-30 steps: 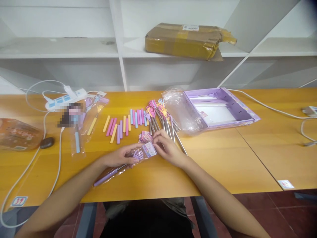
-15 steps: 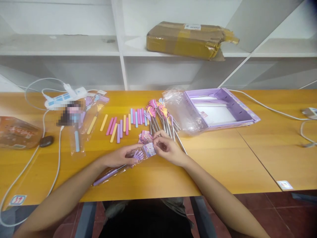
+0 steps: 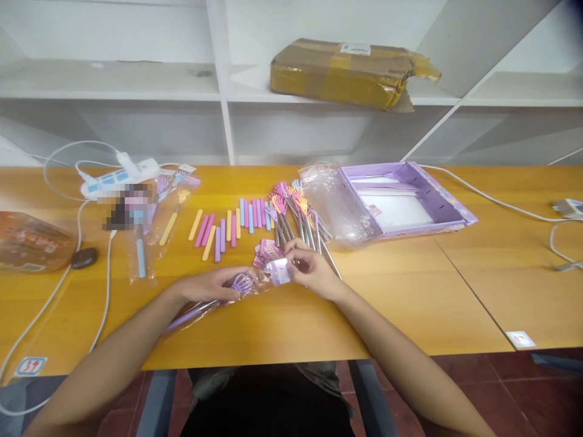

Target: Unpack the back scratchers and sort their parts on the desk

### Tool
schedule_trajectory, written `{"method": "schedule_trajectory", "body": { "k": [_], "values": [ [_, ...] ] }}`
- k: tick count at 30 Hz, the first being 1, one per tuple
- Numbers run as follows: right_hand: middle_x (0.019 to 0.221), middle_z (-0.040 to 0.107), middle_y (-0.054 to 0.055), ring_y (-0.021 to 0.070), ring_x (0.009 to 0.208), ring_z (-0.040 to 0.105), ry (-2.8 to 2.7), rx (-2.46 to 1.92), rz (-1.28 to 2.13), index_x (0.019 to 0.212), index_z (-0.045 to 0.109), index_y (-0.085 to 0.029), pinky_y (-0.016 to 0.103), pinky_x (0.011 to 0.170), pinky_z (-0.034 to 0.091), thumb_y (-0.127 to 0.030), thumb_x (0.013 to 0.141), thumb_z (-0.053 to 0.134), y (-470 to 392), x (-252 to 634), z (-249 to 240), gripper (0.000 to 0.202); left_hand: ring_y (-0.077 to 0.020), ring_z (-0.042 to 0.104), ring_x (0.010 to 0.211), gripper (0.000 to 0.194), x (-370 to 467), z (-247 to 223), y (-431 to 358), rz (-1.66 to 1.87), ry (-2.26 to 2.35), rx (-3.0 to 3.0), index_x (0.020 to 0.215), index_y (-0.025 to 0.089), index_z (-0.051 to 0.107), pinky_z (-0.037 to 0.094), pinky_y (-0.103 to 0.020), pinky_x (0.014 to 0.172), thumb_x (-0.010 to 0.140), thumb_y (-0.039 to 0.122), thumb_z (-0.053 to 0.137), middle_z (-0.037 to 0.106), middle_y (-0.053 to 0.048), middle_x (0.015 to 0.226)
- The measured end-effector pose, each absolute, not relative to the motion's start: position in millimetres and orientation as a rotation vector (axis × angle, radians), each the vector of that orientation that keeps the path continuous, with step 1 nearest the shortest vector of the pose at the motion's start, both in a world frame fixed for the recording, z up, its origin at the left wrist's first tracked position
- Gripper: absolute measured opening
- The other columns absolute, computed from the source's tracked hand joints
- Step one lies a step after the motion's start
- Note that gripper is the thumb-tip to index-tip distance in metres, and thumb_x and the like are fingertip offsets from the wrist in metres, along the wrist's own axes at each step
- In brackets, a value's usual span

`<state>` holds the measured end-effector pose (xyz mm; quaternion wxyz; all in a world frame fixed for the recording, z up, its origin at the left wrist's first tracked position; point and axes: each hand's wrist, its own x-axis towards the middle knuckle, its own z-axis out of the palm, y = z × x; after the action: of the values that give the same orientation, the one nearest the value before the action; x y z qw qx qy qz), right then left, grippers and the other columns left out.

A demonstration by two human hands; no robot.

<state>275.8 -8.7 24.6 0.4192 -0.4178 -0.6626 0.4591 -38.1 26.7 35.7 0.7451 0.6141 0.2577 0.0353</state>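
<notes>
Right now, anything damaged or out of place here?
Yes: the cardboard parcel on the shelf is torn at its right end, with a flap hanging over the edge. On the table, nothing is spilled; both hands work a bagged back scratcher.

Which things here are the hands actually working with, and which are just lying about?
In use: left hand and right hand, bagged purple scratcher, paper tag.

Lying about: coloured sleeves, scratcher pile, purple box, power strip, cardboard parcel.
</notes>
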Motion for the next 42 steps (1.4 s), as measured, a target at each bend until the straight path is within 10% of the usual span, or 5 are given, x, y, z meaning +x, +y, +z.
{"method": "schedule_trajectory", "body": {
  "k": [10, 17, 24, 31, 42],
  "values": [
    [0.060, 0.056, -0.007, 0.0101, 0.033, 0.047, -1.304, -1.420, 1.329, 0.101, 0.067, -0.021, 0.022, 0.030, 0.033, -0.054, 0.094, 0.074, -10, 276, 23, 0.035, -0.0152, 0.062, 0.075, 0.057, -51, 44, 40, 0.223, 0.748, 1.285, 0.128, 0.016, 0.073, 0.051, -0.024, 0.062, 0.084, 0.050, 0.089, 0.070, -0.003, 0.095],
    [0.113, 0.072, 0.005, 0.0089, 0.051, 0.063, -1.522, -1.116, 1.472, 0.134, 0.063, -0.026, 0.021, 0.033, 0.045, -0.052, 0.089, 0.083, -20, 270, 32, 0.056, -0.0136, 0.063, 0.071, 0.048, -32, 40, 31, 0.267, 0.706, 1.373, 0.122, 0.015, 0.073, 0.053, -0.026, 0.066, 0.093, 0.052, 0.082, 0.070, -0.002, 0.092],
    [0.076, 0.064, 0.000, 0.0116, 0.047, 0.055, -1.488, -1.124, 1.109, 0.090, 0.071, -0.024, 0.026, 0.040, 0.042, -0.061, 0.099, 0.073, -31, 240, 55, 0.038, -0.0172, 0.071, 0.081, 0.048, -21, 38, 16, 0.087, 0.501, 1.401, 0.123, 0.017, 0.073, 0.057, -0.028, 0.076, 0.098, 0.058, 0.076, 0.079, -0.009, 0.097],
    [0.068, 0.053, -0.004, 0.0120, 0.045, 0.045, -1.126, -1.197, 0.517, 0.092, 0.062, -0.027, 0.027, 0.041, 0.039, -0.056, 0.101, 0.072, -28, 273, 88, 0.032, -0.0140, 0.063, 0.071, 0.052, -27, 39, 21, -0.029, 0.427, 1.364, 0.125, 0.019, 0.074, 0.049, -0.025, 0.067, 0.099, 0.063, 0.072, 0.070, -0.003, 0.086],
    [0.078, 0.062, 0.002, 0.0175, 0.068, 0.056, -1.232, -1.239, 0.469, 0.093, 0.073, -0.027, 0.031, 0.060, 0.049, -0.052, 0.097, 0.075, 30, 361, 120, 0.026, -0.0149, 0.056, 0.075, 0.051, -23, 36, 17, -0.003, 0.486, 1.478, 0.125, 0.022, 0.077, 0.045, -0.027, 0.071, 0.095, 0.063, 0.076, 0.053, 0.002, 0.082]
  ]
}}
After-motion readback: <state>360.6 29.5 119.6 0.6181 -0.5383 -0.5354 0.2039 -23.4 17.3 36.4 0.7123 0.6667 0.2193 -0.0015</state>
